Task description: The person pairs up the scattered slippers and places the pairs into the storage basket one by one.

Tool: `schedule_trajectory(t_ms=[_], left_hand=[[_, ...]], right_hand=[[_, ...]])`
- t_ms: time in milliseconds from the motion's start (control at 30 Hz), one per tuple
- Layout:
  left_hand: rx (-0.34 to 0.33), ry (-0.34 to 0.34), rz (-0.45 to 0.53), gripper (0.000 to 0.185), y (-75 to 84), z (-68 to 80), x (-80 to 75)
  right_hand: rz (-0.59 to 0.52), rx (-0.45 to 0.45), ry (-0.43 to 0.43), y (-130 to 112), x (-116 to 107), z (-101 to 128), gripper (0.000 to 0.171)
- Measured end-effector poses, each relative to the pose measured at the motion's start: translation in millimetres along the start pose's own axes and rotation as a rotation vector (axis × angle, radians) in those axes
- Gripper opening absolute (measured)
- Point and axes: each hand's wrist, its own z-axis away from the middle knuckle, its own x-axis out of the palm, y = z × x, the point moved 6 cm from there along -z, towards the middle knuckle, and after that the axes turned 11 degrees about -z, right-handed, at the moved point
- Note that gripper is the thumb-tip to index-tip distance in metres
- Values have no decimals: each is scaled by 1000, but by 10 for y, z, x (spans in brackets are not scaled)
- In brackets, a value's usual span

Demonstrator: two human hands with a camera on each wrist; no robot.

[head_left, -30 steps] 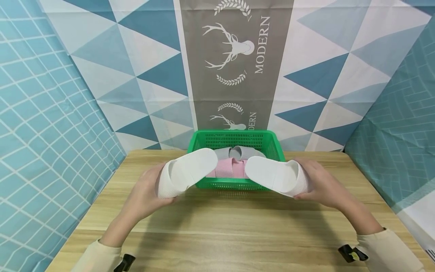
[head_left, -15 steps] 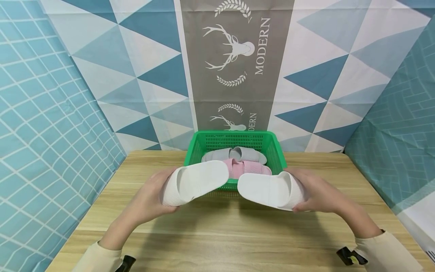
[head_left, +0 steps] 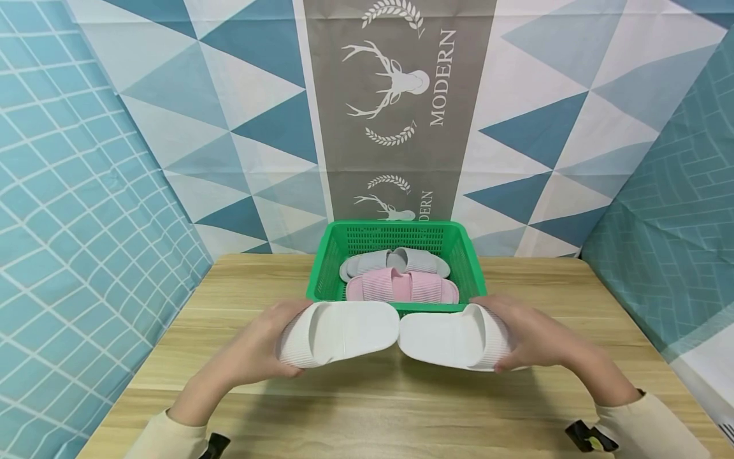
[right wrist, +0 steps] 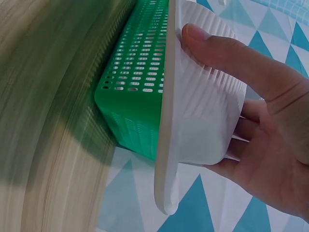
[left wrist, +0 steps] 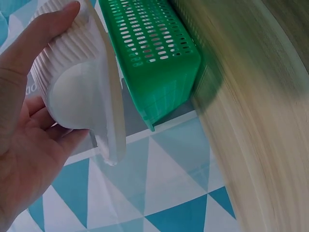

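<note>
Left hand grips the left white slipper by its ribbed strap; right hand grips the right white slipper the same way. Heels nearly touch at lower centre of the head view, above the wooden table. Only the head view shows inside the green basket: pink slippers, grey slippers. Wrist views show thumbs over straps, fingers inside.

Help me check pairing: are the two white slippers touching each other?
Cannot tell. In the head view the left white slipper and right white slipper meet heel to heel, with no plain gap or contact.
</note>
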Motion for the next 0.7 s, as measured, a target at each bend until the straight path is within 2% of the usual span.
schedule_trajectory(t_ms=[400, 700], left_hand=[[27, -57, 2, 100, 66, 11, 7], [-5, -115, 10, 100, 54, 13, 13]], right_hand=[[-29, 8, -64, -86, 60, -6, 101], [-31, 12, -76, -137, 57, -22, 100]])
